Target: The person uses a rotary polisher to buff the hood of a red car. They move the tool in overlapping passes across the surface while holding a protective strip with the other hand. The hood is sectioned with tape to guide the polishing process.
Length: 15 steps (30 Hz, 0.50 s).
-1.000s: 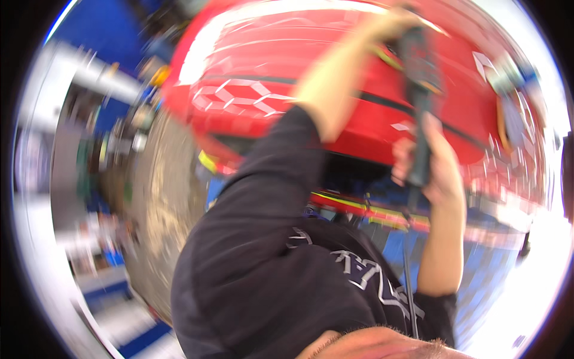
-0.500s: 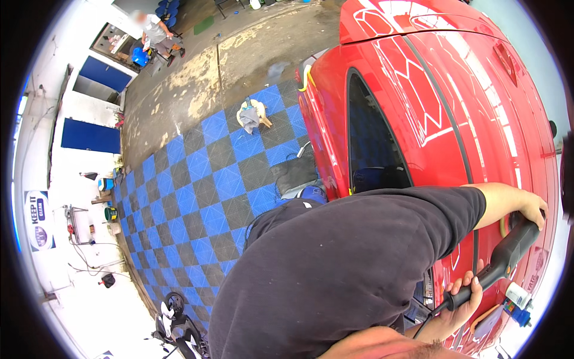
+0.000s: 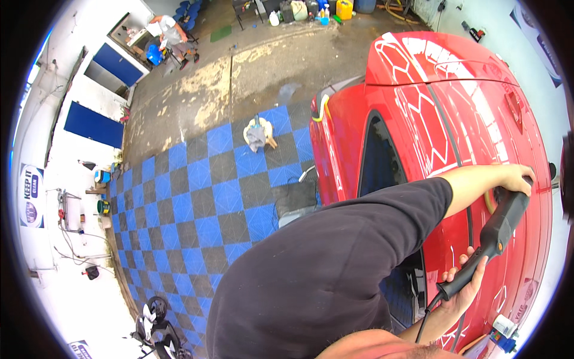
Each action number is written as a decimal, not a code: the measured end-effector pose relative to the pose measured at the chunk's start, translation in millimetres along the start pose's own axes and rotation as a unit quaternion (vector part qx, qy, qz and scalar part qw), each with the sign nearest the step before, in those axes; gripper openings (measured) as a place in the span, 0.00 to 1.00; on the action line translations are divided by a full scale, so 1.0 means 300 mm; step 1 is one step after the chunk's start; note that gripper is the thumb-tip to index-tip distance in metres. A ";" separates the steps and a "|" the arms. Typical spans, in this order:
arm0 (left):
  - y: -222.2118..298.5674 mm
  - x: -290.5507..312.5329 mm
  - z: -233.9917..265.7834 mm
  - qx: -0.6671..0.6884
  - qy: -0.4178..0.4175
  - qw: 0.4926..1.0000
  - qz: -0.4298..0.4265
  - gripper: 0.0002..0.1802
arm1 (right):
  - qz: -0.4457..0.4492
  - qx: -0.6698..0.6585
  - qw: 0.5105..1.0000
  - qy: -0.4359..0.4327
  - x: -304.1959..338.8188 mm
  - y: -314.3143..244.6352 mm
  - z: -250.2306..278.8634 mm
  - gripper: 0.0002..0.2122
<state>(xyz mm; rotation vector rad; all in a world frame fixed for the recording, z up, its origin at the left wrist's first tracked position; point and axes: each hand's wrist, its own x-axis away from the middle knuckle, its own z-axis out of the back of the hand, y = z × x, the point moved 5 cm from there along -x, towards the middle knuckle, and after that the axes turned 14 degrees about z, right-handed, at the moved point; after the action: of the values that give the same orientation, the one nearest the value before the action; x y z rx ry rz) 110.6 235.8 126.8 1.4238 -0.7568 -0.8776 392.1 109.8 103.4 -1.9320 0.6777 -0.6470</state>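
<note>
A black power polisher (image 3: pixel 504 221) with an orange button rests its pale pad (image 3: pixel 491 201) against the red car (image 3: pixel 478 143). My left hand (image 3: pixel 518 178), reaching from a dark sleeve, closes over the polisher's front end. Lower down, my right hand (image 3: pixel 472 288) wraps its fingers round the long rear handle. From that handle's end a black cord (image 3: pixel 423 326) trails downward. Most of the pad is hidden behind the tool and my left arm. Glossy panels reflect bright hexagonal lights.
A white and blue bottle (image 3: pixel 505 332) sits near the car's lower edge. Blue and black floor tiles (image 3: pixel 203 179) stretch to the left, with a small stool (image 3: pixel 267 128) bearing a grey cloth (image 3: pixel 256 139). A motorbike (image 3: pixel 158 335) stands lower left; another person (image 3: pixel 173 36) is far off.
Both hands have carried the polisher along the car's surface, farther from the bottle and closer to the emblem. The view has also shifted, bringing containers at the back into sight.
</note>
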 end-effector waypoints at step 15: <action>-0.070 0.071 0.448 0.052 0.071 0.996 -0.021 0.38 | -0.027 0.017 0.998 -0.058 -0.104 0.104 -0.288 0.23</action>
<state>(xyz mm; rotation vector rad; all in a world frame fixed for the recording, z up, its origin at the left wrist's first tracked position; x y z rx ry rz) 3.7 151.1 107.8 1.5807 -0.6749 -0.7687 305.2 66.7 105.5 -1.9458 0.5408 -0.5695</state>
